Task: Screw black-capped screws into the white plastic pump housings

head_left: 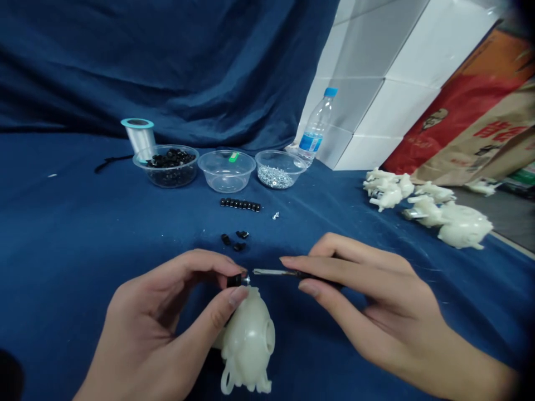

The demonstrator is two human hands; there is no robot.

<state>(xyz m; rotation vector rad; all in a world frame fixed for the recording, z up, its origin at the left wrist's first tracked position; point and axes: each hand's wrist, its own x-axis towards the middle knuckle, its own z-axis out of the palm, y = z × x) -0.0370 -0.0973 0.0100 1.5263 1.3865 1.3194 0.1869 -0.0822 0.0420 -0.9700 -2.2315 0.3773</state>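
Observation:
My left hand (175, 317) is closed, pinching a small black part (234, 280) between thumb and forefinger. A silver screw (247, 280) sticks out at the right side of that part. Just below it stands a cream-white, rounded plastic figure (249, 340) with a ring-like loop at its lower left; my left thumb is at its top. My right hand (368, 295) is closed around a thin screwdriver (271, 272). The screwdriver lies level, its tip pointing left, a small gap from the screw. Much of its handle is hidden by my fingers.
Farther back stand a bowl of black parts (171, 175), a clear bowl (225, 181), a bowl of screws (276, 175), a wire spool (140, 136) and a bottle (315, 128). Black pieces (240, 205) lie in front. Several white figures (463, 223) lie right, near boxes (371, 108).

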